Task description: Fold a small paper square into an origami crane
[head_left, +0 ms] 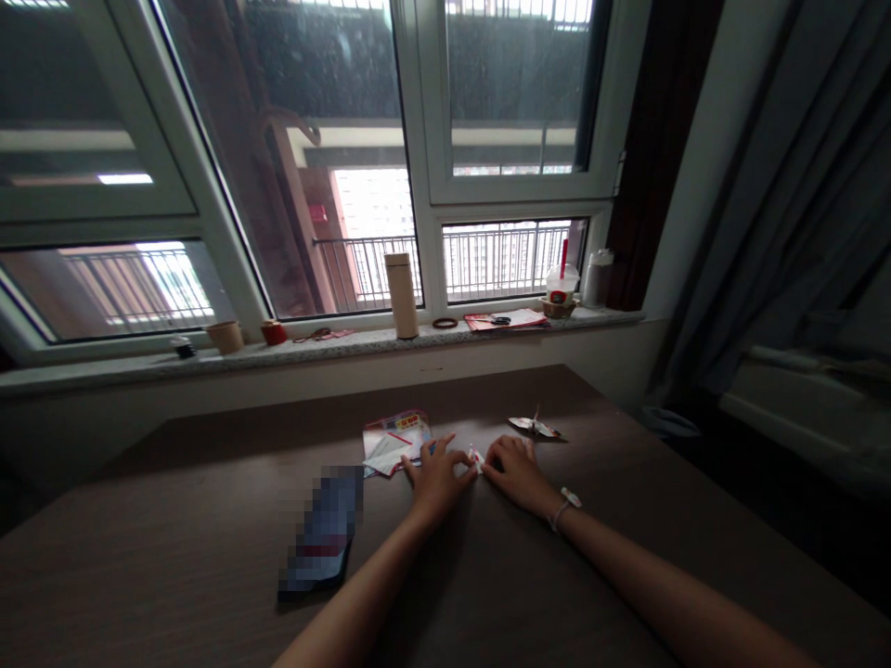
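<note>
A small piece of folded paper (pixel 476 458), white with red marks, sits between my two hands on the table. My left hand (pixel 437 478) pinches its left side with thumb and forefinger, the other fingers spread over printed paper sheets (pixel 390 445). On the other side, my right hand (pixel 519 473) is closed at the paper's right edge, its fingers curled and partly hidden. A bracelet (pixel 567 501) is on my right wrist. Beyond the right hand lies a folded paper crane (pixel 535 427) with its wings out flat.
A phone (pixel 324 529), its screen pixelated, lies left of my left forearm. Along the windowsill (pixel 334 351) stand a beige thermos (pixel 401 297), a paper cup (pixel 225 338), a drink cup with a red straw (pixel 561 283), and scissors (pixel 499 321) on papers.
</note>
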`<state>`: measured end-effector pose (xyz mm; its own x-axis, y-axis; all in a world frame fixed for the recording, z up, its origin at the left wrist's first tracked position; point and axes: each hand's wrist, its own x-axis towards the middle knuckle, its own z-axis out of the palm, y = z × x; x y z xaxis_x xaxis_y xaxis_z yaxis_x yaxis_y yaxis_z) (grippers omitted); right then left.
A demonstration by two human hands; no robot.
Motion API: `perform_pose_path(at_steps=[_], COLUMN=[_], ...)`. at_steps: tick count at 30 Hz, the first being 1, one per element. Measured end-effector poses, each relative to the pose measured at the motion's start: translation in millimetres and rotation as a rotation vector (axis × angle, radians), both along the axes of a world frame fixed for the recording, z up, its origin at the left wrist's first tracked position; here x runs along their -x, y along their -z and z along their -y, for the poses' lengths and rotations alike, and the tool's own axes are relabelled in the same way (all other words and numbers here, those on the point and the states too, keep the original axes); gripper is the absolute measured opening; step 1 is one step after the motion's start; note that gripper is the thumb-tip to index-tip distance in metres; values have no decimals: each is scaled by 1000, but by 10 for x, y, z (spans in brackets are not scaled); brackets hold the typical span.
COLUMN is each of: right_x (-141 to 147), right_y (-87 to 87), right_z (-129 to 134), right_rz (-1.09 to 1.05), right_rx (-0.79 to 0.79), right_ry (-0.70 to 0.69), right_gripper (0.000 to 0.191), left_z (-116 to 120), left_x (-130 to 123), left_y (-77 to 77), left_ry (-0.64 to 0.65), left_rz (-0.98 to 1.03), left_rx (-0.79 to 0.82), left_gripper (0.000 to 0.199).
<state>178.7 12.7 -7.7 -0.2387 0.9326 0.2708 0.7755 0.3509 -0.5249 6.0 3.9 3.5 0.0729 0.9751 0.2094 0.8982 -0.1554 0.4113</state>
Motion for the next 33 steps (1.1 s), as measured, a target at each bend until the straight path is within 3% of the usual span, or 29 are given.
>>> perform_pose_path(at_steps=[15,33], right_x=[-32,-32], right_y=[57,-13], right_z=[-112,-102], right_rz=[-8,-44], right_rx=[5,61], right_ry=[29,43], right_gripper=[21,18], left_z=[23,-3], left_x=[-25,-44], left_y=[-31,-83], left_ry=[-2,-3], left_rz=[-54,-65], left_rx=[21,28], left_gripper=[21,30])
